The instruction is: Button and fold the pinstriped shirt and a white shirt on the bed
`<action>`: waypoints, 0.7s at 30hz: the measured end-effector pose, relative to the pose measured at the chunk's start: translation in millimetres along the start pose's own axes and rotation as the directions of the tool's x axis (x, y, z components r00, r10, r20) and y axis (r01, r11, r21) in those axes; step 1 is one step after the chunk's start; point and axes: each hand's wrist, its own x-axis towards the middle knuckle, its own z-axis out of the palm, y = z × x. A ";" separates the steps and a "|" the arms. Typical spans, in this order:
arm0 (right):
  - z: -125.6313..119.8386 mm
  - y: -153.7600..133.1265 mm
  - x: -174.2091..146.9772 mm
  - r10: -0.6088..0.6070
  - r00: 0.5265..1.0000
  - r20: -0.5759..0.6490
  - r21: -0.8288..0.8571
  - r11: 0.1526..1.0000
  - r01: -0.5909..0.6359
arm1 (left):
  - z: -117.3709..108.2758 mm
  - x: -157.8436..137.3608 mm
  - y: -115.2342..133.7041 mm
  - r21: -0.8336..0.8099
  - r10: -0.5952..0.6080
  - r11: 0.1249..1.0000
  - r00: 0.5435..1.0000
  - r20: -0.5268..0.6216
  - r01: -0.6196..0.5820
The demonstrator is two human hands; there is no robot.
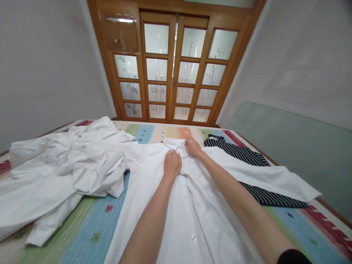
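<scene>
A white button-up shirt (pixel 154 176) lies spread out on the bed, its collar towards the far side and one sleeve stretched to the right. My left hand (pixel 172 162) is closed on the front of the shirt just below the collar, fingers curled into the cloth. Slightly farther and to the right, my right hand (pixel 193 146) pinches the right side of the collar (pixel 172 143). Buttons show down the front placket, which is wrinkled below my hands. My fingertips are partly hidden by the hands themselves.
A heap of crumpled white clothing (pixel 71 161) lies on the left, against the shirt's left sleeve. A black-and-white striped garment (pixel 242 152) is partly under the right sleeve. Beneath is a colourful patterned bedsheet (pixel 74 223). A pale green headboard (pixel 291 139) stands right; wooden glazed doors (pixel 172 66) are beyond.
</scene>
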 end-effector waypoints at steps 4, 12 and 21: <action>11.7 2.8 6.1 0.058 0.997 -0.053 0.029 0.998 -0.056 | 9.0 -0.3 -1.9 -0.034 -0.011 0.999 1.000 -0.013 0.011; 13.8 -0.7 5.1 0.099 0.986 -0.132 -0.036 0.994 -0.105 | 3.6 -2.6 2.6 0.048 -0.054 0.998 0.994 0.100 0.050; 32.4 -13.5 -17.6 -0.005 0.970 -0.245 0.104 0.994 0.031 | -9.7 -1.2 8.6 0.188 -0.160 0.972 0.981 0.107 0.138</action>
